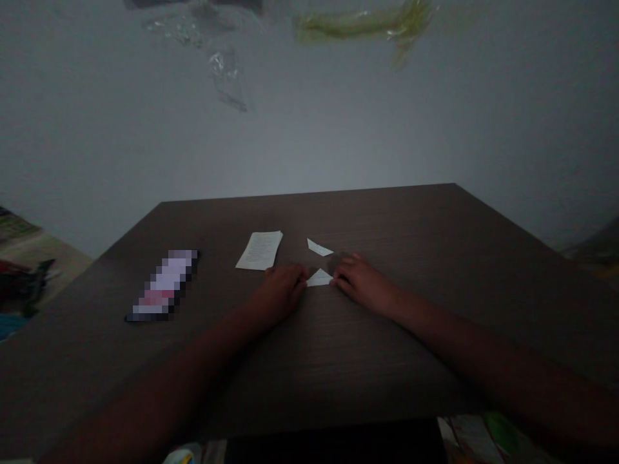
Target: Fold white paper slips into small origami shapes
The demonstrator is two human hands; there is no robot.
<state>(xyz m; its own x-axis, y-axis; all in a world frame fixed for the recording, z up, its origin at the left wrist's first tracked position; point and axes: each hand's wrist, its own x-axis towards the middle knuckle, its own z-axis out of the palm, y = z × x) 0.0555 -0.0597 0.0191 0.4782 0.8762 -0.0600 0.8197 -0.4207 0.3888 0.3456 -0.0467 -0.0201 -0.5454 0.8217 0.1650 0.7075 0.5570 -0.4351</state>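
Observation:
A small white paper triangle lies on the dark wood-grain table, between my left hand and my right hand. The fingertips of both hands reach its two side corners. Whether they grip it is hard to tell in this dim light. A second paper triangle lies just beyond, touching neither hand. Left of it is a rectangular sheet of printed paper, close to my left fingers.
A pixelated, blurred flat item lies on the table's left side. The table's far edge meets a grey wall, with translucent plastic scraps at the top. Colourful items lie beyond the left edge.

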